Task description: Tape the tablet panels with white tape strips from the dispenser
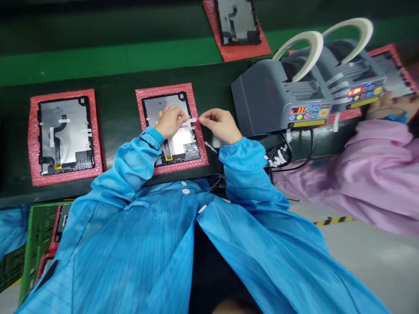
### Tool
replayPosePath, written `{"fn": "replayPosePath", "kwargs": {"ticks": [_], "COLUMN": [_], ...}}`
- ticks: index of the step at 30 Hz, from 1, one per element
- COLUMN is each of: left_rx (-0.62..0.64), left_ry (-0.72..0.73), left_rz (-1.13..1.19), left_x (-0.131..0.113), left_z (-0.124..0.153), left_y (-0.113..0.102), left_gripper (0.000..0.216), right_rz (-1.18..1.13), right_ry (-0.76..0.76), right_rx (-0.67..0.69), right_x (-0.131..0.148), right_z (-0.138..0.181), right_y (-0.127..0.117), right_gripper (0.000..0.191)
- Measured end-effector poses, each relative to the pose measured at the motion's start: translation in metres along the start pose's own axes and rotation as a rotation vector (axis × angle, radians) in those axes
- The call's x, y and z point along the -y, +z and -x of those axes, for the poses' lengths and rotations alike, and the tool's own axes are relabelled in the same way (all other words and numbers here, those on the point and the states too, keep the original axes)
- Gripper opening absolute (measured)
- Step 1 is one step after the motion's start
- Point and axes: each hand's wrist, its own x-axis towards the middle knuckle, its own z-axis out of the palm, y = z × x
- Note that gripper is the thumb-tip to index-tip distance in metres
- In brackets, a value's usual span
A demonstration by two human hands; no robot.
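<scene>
A tablet screen panel (178, 146) with a silvery back and black frame lies on a pink bubble-wrap sheet (199, 152) before me. Over the panel, my left hand (172, 121) has its fingers bent together, their tips at the left end of a short strip of white tape (193, 120). From the other side, my right hand (221, 124) pinches the strip's right end between thumb and forefinger, above the panel's right edge. Other white tape pieces sit on the same edge. My left palm hides the panel's middle. A yellow patch (169, 158) shows near its bottom.
Another panel (73, 139) on pink wrap lies left, and one more (238, 22) at the back. Two grey tape dispensers (262, 96) with tape rolls stand at right. Beyond them is a co-worker's pink sleeve (376, 165). A green crate (34, 244) is below left.
</scene>
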Motion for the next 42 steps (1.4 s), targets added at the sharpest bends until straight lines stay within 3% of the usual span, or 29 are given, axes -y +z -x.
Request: {"fn": "replayPosePath", "kwargs": {"ticks": [7,19,24,29,35,39,42], "left_rx": [0.018,-0.016,-0.042,-0.081,-0.134,-0.251,-0.155], "left_ry": [-0.072,-0.027,-0.029,-0.055,-0.065,-0.302,-0.473], "left_rz": [-0.112,-0.307,-0.311,-0.266,-0.272,-0.349,-0.358], "left_x": [-0.010,-0.010,-0.010,-0.008,-0.004,0.015,0.029], "left_z": [0.002,0.005,0.007,0.005,0.013,0.052,0.076], "left_y": [0.004,0.015,0.014,0.014,0.002,-0.031,-0.042], "left_gripper": [0.019,0.027,0.026,0.018,0.022,0.033,0.038], "right_rz": [0.299,0.452,0.469,0.529,0.682,0.646,0.555], "right_ry": [-0.154,-0.102,-0.065,-0.105,-0.176,-0.106,0.009], "right_rx": [-0.055,-0.112,-0.154,-0.225,-0.097,-0.091,-0.163], "right_x": [-0.017,-0.023,-0.031,-0.023,-0.005,-0.007,-0.007], "right_z": [-0.013,-0.012,-0.016,0.005,0.035,0.018,0.001], "right_y": [0.021,0.037,0.032,0.031,0.042,0.031,0.029], "right_gripper": [0.015,0.012,0.024,0.024,0.042,0.032,0.017]}}
